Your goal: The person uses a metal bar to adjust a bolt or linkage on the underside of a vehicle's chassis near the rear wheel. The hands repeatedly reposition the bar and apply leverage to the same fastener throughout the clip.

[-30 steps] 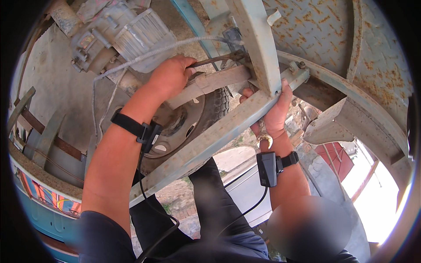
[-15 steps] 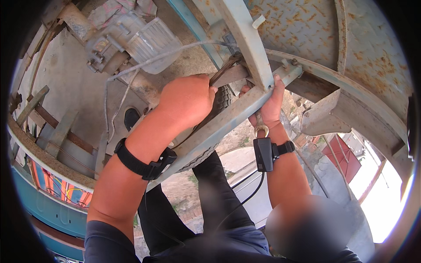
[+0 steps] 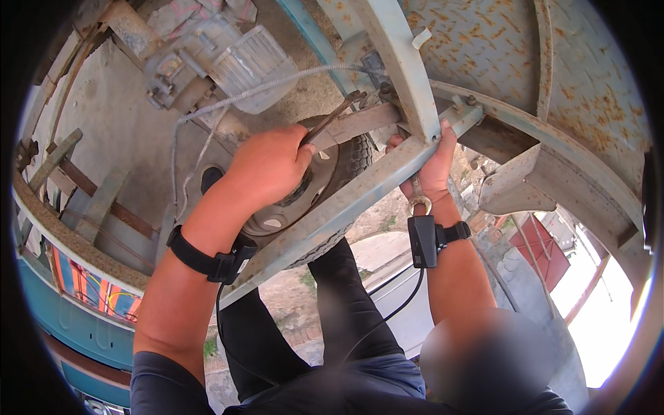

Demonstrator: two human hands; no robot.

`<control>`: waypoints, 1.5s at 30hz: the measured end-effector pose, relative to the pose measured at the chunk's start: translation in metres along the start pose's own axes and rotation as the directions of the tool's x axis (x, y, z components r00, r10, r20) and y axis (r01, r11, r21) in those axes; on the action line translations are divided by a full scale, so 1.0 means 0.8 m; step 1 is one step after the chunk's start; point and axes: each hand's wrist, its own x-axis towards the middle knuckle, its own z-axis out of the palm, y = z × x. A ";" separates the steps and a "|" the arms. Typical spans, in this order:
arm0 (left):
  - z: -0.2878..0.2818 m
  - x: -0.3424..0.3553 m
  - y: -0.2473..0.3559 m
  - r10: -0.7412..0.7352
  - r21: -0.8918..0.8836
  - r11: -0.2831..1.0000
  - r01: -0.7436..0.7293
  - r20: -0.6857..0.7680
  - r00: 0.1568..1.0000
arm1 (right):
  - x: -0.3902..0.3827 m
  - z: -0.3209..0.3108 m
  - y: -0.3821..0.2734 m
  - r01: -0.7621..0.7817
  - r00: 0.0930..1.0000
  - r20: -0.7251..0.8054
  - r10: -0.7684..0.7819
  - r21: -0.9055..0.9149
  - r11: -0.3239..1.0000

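Observation:
My left hand (image 3: 268,164) is closed on a dark wrench (image 3: 328,120), which reaches up to bolts (image 3: 387,93) at the joint of a flat bar and a painted steel post (image 3: 408,72). My right hand (image 3: 432,162) grips a second wrench (image 3: 419,200) with its open jaw toward my wrist, while my thumb lies against the diagonal rail (image 3: 373,181); that wrench's far end is hidden behind the rail. A wheel (image 3: 273,220) with a treaded tyre sits behind the rail, partly hidden by my left arm.
A grey motor with a gearbox (image 3: 190,66) lies upper left beside a corrugated conduit (image 3: 270,81). Rusty checker plate (image 3: 474,55) and a curved beam (image 3: 581,162) are at upper right. Slatted framework (image 3: 104,207) is at left. My legs stand below the rail.
My left hand swung down and right with its wrench, then moved partly back left, now lower than a second ago. My right hand holds its place on the frame; the view shifted slightly.

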 end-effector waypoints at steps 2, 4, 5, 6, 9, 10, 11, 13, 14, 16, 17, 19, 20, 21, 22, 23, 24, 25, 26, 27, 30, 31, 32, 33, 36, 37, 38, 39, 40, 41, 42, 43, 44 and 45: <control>0.012 0.008 -0.007 0.048 -0.041 0.998 -0.050 -0.037 0.998 | 0.004 -0.008 0.002 0.003 1.000 0.027 -0.004 0.012 1.000; 0.025 0.022 -0.018 0.105 -0.082 0.990 -0.112 -0.087 0.991 | 0.004 -0.009 0.002 0.002 0.999 0.047 -0.002 0.002 1.000; 0.031 0.029 -0.025 0.138 -0.103 0.983 -0.150 -0.117 0.984 | 0.004 -0.009 0.002 -0.001 0.999 0.051 0.001 -0.001 1.000; 0.036 0.034 -0.030 0.170 -0.120 0.975 -0.188 -0.147 0.974 | 0.004 -0.008 0.002 -0.008 0.999 0.048 0.008 0.001 1.000; 0.046 0.047 -0.042 0.202 -0.120 0.966 -0.228 -0.194 0.960 | -0.002 -0.001 -0.003 -0.014 0.999 0.041 0.018 -0.100 0.995; 0.047 0.052 -0.044 0.201 -0.142 0.963 -0.229 -0.188 0.961 | -0.004 0.001 -0.005 -0.013 0.999 0.039 0.019 -0.151 0.988; 0.048 0.058 -0.046 0.199 -0.162 0.960 -0.229 -0.181 0.963 | -0.004 0.000 -0.005 -0.009 0.999 0.043 0.016 -0.154 0.988; 0.050 0.070 -0.051 0.193 -0.185 0.957 -0.225 -0.173 0.966 | -0.004 0.000 -0.006 0.000 0.999 0.054 0.009 -0.156 0.988; 0.051 0.076 -0.055 0.188 -0.189 0.957 -0.220 -0.171 0.967 | -0.005 0.001 -0.006 0.000 0.999 0.036 0.006 -0.152 0.988; 0.051 0.088 -0.060 0.179 -0.183 0.961 -0.210 -0.169 0.969 | -0.010 0.009 -0.007 0.000 1.000 0.002 0.000 -0.144 0.990; 0.051 0.095 -0.063 0.175 -0.173 0.964 -0.204 -0.169 0.970 | -0.007 0.005 -0.007 0.000 1.000 0.019 0.003 -0.148 0.989; 0.054 0.105 -0.068 0.164 -0.165 0.967 -0.193 -0.175 0.971 | -0.003 -0.001 -0.006 0.001 0.999 0.054 0.008 -0.156 0.988; 0.057 0.110 -0.069 0.157 -0.166 0.968 -0.187 -0.182 0.971 | -0.002 -0.003 -0.005 -0.001 0.999 0.039 0.006 -0.141 0.990; 0.058 0.113 -0.069 0.151 -0.167 0.969 -0.183 -0.188 0.970 | -0.004 0.001 -0.004 -0.001 1.000 0.023 0.004 -0.125 0.992; 0.060 0.117 -0.068 0.147 -0.173 0.968 -0.181 -0.194 0.970 | -0.005 0.005 -0.003 -0.001 1.000 0.008 0.001 -0.110 0.994; 0.063 0.120 -0.067 0.142 -0.180 0.967 -0.179 -0.199 0.970 | -0.005 0.005 -0.004 -0.009 1.000 0.012 0.010 -0.099 0.995; 0.065 0.123 -0.067 0.138 -0.188 0.966 -0.177 -0.204 0.969 | -0.005 0.005 -0.005 -0.018 1.000 0.016 0.019 -0.089 0.996; 0.068 0.126 -0.066 0.119 -0.180 0.971 -0.158 -0.212 0.970 | -0.006 0.005 -0.006 -0.027 0.999 0.020 0.029 -0.079 0.997; 0.071 0.129 -0.064 0.099 -0.173 0.975 -0.139 -0.219 0.971 | -0.007 0.006 -0.006 -0.021 1.000 0.017 0.022 -0.071 0.997; 0.073 0.132 -0.064 0.079 -0.165 0.979 -0.119 -0.229 0.970 | -0.008 0.007 -0.005 -0.015 1.000 0.015 0.016 -0.063 0.998; 0.080 0.137 -0.061 0.094 -0.147 0.980 -0.131 -0.238 0.967 | -0.009 0.008 -0.004 -0.013 1.000 0.012 0.013 -0.027 1.000; 0.082 0.139 -0.060 0.093 -0.140 0.982 -0.128 -0.237 0.967 | -0.008 0.007 -0.003 -0.013 1.000 0.010 0.013 -0.013 1.000; 0.083 0.139 -0.060 0.091 -0.134 0.983 -0.125 -0.237 0.967 | -0.006 0.006 -0.002 -0.002 1.000 0.006 0.003 -0.016 1.000; 0.083 0.140 -0.057 0.090 -0.128 0.984 -0.123 -0.236 0.968 | -0.004 0.004 -0.001 0.008 1.000 0.001 -0.008 -0.018 1.000; 0.077 0.143 -0.055 0.055 -0.157 0.983 -0.094 -0.236 0.970 | -0.004 0.003 -0.003 0.000 1.000 0.004 0.000 -0.043 0.999; 0.077 0.145 -0.058 0.063 -0.152 0.984 -0.099 -0.225 0.972 | -0.005 0.004 -0.003 -0.010 1.000 0.009 0.011 -0.054 0.998; 0.077 0.146 -0.062 0.070 -0.146 0.984 -0.103 -0.215 0.974 | -0.004 0.005 -0.002 -0.001 1.000 0.013 0.001 -0.054 0.999; 0.077 0.147 -0.063 0.080 -0.142 0.984 -0.110 -0.202 0.976 | -0.004 0.004 -0.001 0.010 1.000 0.012 -0.010 -0.054 0.998; 0.078 0.146 -0.066 0.083 -0.162 0.980 -0.114 -0.191 0.978 | -0.003 0.003 0.000 0.021 1.000 0.011 -0.020 -0.055 0.998; 0.078 0.144 -0.068 0.085 -0.183 0.976 -0.118 -0.181 0.980 | -0.004 0.004 -0.002 0.018 1.000 0.007 -0.017 -0.058 0.998; 0.078 0.141 -0.068 0.086 -0.201 0.972 -0.119 -0.168 0.982 | -0.005 0.006 -0.003 0.012 1.000 0.003 -0.012 -0.059 0.998; 0.077 0.139 -0.067 0.086 -0.183 0.976 -0.116 -0.162 0.983 | -0.006 0.006 -0.003 0.006 1.000 -0.001 -0.006 -0.060 0.998; 0.077 0.138 -0.065 0.087 -0.165 0.980 -0.112 -0.156 0.984 | -0.006 0.006 -0.001 0.006 1.000 -0.001 -0.006 -0.052 0.999; 0.075 0.137 -0.063 0.088 -0.147 0.983 -0.111 -0.156 0.984 | -0.006 0.007 -0.002 0.009 1.000 0.004 -0.009 -0.046 0.999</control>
